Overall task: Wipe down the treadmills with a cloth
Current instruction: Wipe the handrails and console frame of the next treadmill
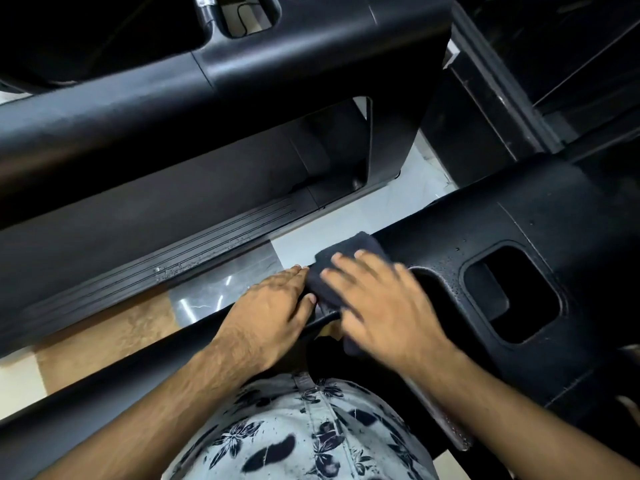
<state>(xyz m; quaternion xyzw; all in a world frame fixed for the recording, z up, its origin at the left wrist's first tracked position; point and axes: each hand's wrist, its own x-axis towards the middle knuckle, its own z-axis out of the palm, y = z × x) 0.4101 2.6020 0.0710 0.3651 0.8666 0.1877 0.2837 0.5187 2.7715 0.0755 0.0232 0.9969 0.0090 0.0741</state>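
Squarely, the right hand point(381, 306) presses straight fingers down on the dark folded cloth point(349, 251), which lies on the near-left corner of the black textured plastic treadmill console point(540, 223). The left hand point(273, 306), fingers also straight, touches the cloth's left edge and holds nothing. Droplet-beaded console spreads rightward past the rectangular recess point(512, 296), probably the open room for wiping; leftward the console edge drops to the floor.

A pale grey shirt point(298, 441) printed with dark navy flowers and leaves fills the 6 o'clock edge, a stitched placket point(313, 414) running down its middle. The left forearm point(156, 403) at 7 o'clock and the right forearm point(512, 407) at 5 o'clock are bare, with fine dark hair. The left hand point(273, 313) and right hand point(384, 306), near centre, are bare too.
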